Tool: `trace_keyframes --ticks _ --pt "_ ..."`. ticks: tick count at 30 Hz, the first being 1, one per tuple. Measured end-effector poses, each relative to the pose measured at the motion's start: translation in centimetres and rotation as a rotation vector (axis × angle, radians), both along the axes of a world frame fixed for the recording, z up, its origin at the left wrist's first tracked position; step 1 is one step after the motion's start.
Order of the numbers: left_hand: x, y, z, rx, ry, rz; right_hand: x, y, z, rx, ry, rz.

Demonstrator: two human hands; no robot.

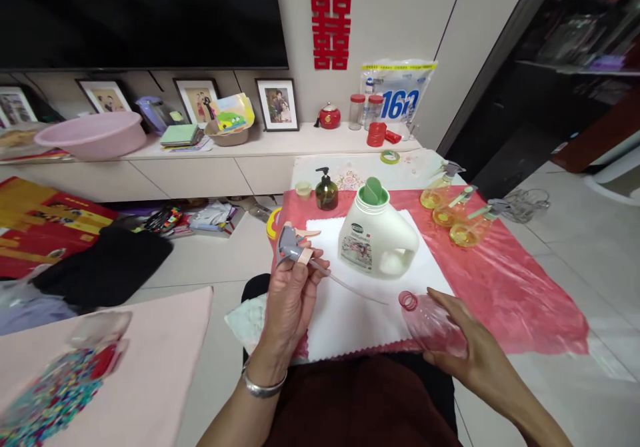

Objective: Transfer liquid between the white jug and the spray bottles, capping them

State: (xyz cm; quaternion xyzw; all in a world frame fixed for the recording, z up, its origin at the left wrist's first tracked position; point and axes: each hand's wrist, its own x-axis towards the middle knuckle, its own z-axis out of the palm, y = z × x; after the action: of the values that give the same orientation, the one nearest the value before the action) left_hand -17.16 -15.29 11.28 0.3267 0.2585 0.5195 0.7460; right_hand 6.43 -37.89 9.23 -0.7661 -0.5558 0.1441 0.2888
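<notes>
My left hand (pixel 295 293) pinches a grey spray trigger head (pixel 289 245) by its peach-coloured collar, and a thin clear dip tube (pixel 357 292) slants down to the right from it. Wrapped round a clear pinkish bottle (pixel 434 323) is my right hand (pixel 467 337). The bottle leans with its uncapped mouth toward the tube's tip; the two are apart. Just behind stands a large cream detergent jug (pixel 377 233) with a green spout (pixel 373 192) and no cap on it. It rests on a white sheet (pixel 327 330) over the red-covered table (pixel 530 300).
Several spray bottles (pixel 463 233) with yellow liquid stand at the right. A dark green pump bottle (pixel 327 193), a small cup (pixel 303 190) and a tape roll (pixel 390 157) are at the back. Colourful beads (pixel 60 393) lie on a pink surface, lower left.
</notes>
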Motion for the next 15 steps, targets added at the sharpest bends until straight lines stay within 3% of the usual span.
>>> trace_keyframes --ticks 6,15 --pt "2.2 -1.9 1.4 0.097 0.058 -0.051 -0.6 -1.4 0.0 0.020 -0.111 0.008" --pt "4.1 -3.4 1.6 0.230 0.137 -0.078 -1.2 -3.1 -0.7 0.021 -0.043 -0.050"
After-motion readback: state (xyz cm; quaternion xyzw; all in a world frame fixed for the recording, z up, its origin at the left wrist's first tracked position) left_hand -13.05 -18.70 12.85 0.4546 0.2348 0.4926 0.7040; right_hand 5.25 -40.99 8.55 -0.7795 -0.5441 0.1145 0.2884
